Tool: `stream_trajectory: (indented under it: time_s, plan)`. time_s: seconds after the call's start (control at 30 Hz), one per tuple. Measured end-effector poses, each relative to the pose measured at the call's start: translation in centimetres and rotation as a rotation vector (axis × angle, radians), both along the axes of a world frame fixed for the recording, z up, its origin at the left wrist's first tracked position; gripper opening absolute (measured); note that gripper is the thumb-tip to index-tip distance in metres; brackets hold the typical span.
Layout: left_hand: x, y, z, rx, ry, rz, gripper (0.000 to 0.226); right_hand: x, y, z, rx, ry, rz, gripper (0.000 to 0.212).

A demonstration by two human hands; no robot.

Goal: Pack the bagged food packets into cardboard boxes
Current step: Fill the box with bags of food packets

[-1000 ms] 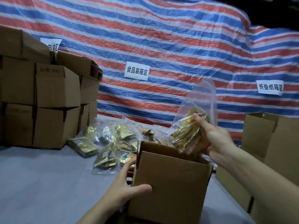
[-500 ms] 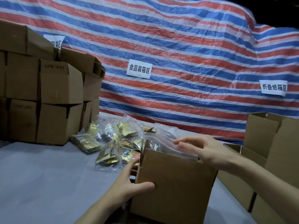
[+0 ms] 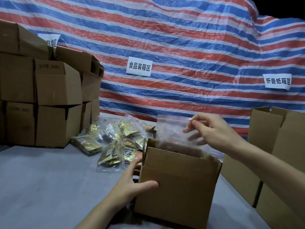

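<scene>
An open cardboard box (image 3: 178, 184) stands on the grey table in front of me. A clear zip bag of food packets (image 3: 170, 128) sits inside it, its empty top sticking up above the rim. My left hand (image 3: 132, 184) grips the box's left front corner, thumb on the front face and fingers round the side. My right hand (image 3: 214, 131) hovers above the box's far right side with fingers spread and loose, their tips at the bag's top right edge. More bagged gold packets (image 3: 115, 142) lie in a pile behind and left of the box.
Closed cardboard boxes (image 3: 49, 96) are stacked at the left. Open boxes (image 3: 280, 146) stand at the right, close to my right forearm. A striped tarp (image 3: 165, 38) with white labels hangs behind. Bare grey table (image 3: 49, 187) stretches to the front left.
My right hand lowered the bag of packets into the box, let it go and lifted off to the upper right. The bag's top has sprung up. My left hand stayed on the box.
</scene>
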State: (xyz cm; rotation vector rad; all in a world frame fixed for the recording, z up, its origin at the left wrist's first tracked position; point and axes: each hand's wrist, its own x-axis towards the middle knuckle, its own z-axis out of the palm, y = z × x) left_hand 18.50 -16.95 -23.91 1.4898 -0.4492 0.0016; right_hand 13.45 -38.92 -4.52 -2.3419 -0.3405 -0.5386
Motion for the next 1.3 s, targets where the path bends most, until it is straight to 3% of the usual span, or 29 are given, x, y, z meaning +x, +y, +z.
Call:
stream_trajectory:
  time_s: [0.13, 0.37, 0.5, 0.73, 0.87, 1.0, 1.1, 1.13, 1.23, 1.3]
  plan:
    - [-0.1, 0.0, 0.1, 0.015, -0.005, 0.008, 0.1, -0.2, -0.4, 0.0, 0.083, -0.059, 0.034, 0.018]
    - [-0.2, -0.1, 0.2, 0.029, -0.023, 0.02, 0.1, -1.2, -1.6, 0.2, 0.002, 0.467, 0.285, 0.027]
    - [-0.4, -0.1, 0.2, 0.039, -0.049, 0.031, 0.1, -0.3, -2.0, -0.1, 0.046, 0.498, 0.095, 0.022]
    - [-0.8, -0.1, 0.4, 0.099, -0.104, 0.051, 0.101, 1.3, -1.0, -1.6, -0.469, 0.556, -0.211, 0.016]
    - [-0.8, 0.0, 0.4, 0.098, -0.088, 0.046, 0.103, 1.6, -0.1, -1.5, -0.493, 0.449, -0.238, 0.002]
    - [-0.7, 0.0, 0.4, 0.108, -0.094, 0.053, 0.1, 1.4, 0.6, -1.8, -0.558, 0.172, -0.253, 0.015]
    - [-0.6, 0.0, 0.2, 0.111, -0.099, 0.06, 0.095, 1.1, 1.1, -1.7, -0.609, 0.062, -0.213, 0.009]
    - [-0.5, 0.0, 0.2, 0.111, -0.099, 0.057, 0.095, 1.0, 1.3, -1.6, -0.575, 0.114, -0.183, 0.007]
    - [-0.6, -0.1, 0.2, 0.112, -0.1, 0.055, 0.094, 1.0, 2.2, -1.5, -0.519, 0.514, -0.156, 0.044]
    - [-0.6, -0.1, 0.2, 0.115, -0.106, 0.057, 0.094, 1.1, 2.2, -1.8, -0.467, 0.737, -0.091, 0.058]
